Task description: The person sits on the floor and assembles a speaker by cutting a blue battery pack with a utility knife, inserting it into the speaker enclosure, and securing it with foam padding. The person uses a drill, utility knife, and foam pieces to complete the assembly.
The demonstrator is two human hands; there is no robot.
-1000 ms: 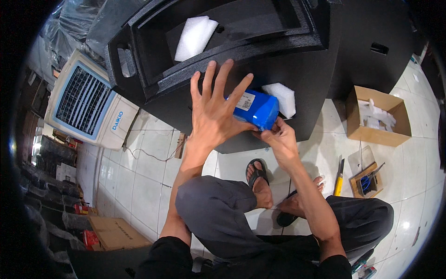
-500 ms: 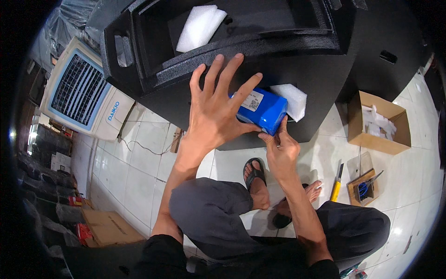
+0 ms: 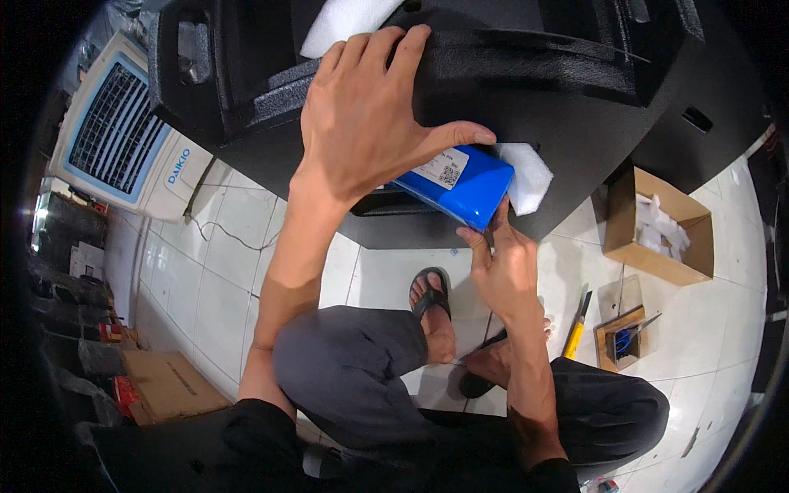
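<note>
A blue wrapped battery pack [image 3: 481,191] with a white label lies tilted against the side of a large black cabinet [image 3: 567,135]. My right hand [image 3: 504,267] pinches its near right corner between thumb and fingers. Above it, my left hand [image 3: 357,123] is spread, its fingertips at the cabinet's raised rim. The left thumb stretches along the pack's far edge, and that hand hides the pack's left end. A white foam piece [image 3: 526,179] sits just right of the pack, against the cabinet. Below the left wrist, a dark recess shows in the cabinet side.
More white foam [image 3: 349,23] lies in the cabinet's top tray. At right on the tiled floor are a cardboard box [image 3: 657,259] with foam scraps, a yellow utility knife [image 3: 575,333] and a small wooden holder [image 3: 620,338]. An air cooler [image 3: 123,131] stands left, its cord trailing.
My left hand has moved left and up to the rim, its thumb swinging from the pack's near edge to its far edge. The right hand keeps its corner hold. The view has shifted.
</note>
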